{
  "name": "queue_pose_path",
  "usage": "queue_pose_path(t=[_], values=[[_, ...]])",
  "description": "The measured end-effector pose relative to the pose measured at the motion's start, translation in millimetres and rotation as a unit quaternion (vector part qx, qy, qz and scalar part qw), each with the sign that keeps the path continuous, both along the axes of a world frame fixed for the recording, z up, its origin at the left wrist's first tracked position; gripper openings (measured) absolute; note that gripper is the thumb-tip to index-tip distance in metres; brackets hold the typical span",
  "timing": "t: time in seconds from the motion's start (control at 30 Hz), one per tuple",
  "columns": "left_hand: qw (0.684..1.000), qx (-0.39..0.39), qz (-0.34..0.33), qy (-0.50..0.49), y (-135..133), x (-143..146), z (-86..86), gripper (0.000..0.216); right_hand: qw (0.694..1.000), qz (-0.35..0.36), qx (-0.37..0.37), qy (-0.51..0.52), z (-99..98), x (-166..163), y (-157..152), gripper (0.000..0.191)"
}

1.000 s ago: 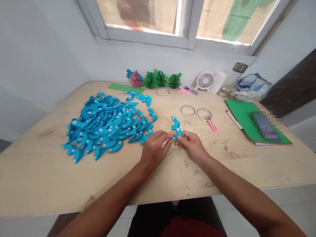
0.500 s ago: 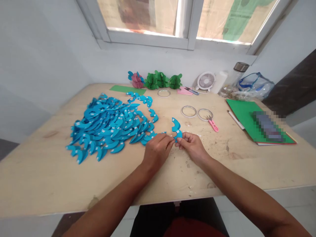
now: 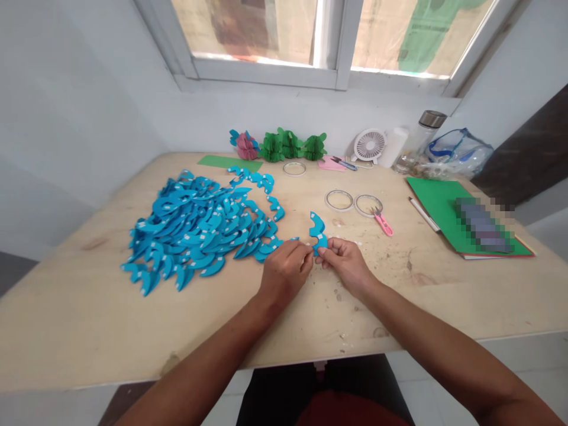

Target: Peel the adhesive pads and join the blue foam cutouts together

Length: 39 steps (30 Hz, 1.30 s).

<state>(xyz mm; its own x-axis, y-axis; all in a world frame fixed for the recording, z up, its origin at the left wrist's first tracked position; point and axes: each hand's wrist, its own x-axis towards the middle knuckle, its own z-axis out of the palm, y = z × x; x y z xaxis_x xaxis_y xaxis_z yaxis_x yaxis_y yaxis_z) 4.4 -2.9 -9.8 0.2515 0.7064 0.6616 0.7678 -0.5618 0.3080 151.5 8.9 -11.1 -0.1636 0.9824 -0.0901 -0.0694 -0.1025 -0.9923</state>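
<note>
A curved blue paper strip (image 3: 318, 226) with small white squares stands out beyond my right hand (image 3: 344, 260). The thumb and fingers of that hand pinch its near end. Just to the left, my left hand (image 3: 287, 264) has its fingertips drawn together close to the same end. What they hold, if anything, is too small to make out. Left of my hands lies a large heap of blue paper pieces (image 3: 199, 231), many with white squares on them. One loose blue piece (image 3: 276, 208) lies at the heap's right side.
Beyond my hands lie tape rolls (image 3: 339, 200) and pink-handled snips (image 3: 383, 223). Green paper figures (image 3: 290, 144), a pink paper figure (image 3: 247, 146) and a small white fan (image 3: 370, 145) stand along the wall. At right are a pen (image 3: 424, 214) and a green folder (image 3: 437, 204).
My left fingertips have shifted slightly left, away from the blue strip's near end. The right hand keeps its pinch in about the same place.
</note>
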Motion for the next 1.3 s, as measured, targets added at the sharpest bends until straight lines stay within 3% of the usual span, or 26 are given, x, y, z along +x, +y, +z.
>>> queue_pose_path(t=[0.1,0.2,0.33,0.43,0.57,0.87,1.0,1.3], values=[[0.998,-0.037,-0.003,-0.041,0.8,0.0,0.9,0.019,1.000,0.001,-0.006,0.004,0.9,-0.1,0.3,0.027],[0.984,-0.126,-0.010,-0.128,1.9,-0.6,4.2,0.015,1.000,0.000,-0.020,0.017,1.9,0.3,0.9,0.025],[0.918,-0.279,-0.014,-0.280,4.1,-2.8,10.1,0.013,0.998,0.000,-0.037,0.041,2.0,1.7,1.7,0.024],[0.870,-0.343,-0.016,-0.353,6.0,-5.2,15.0,0.013,0.997,-0.004,-0.048,0.053,1.6,2.6,2.1,0.025],[0.846,-0.373,-0.037,-0.380,7.1,-7.0,19.3,0.010,0.997,-0.006,-0.050,0.055,1.3,3.2,2.4,0.025],[0.829,-0.400,-0.036,-0.390,8.2,-6.8,20.7,0.014,0.998,0.001,-0.042,0.051,0.2,3.8,3.0,0.023],[0.799,-0.452,-0.070,-0.390,8.3,-4.8,22.8,0.016,0.998,-0.003,-0.043,0.054,0.8,3.3,2.4,0.023],[0.753,-0.483,-0.083,-0.438,5.5,1.6,11.6,0.017,0.998,0.005,-0.035,0.042,4.4,1.0,0.8,0.024]])
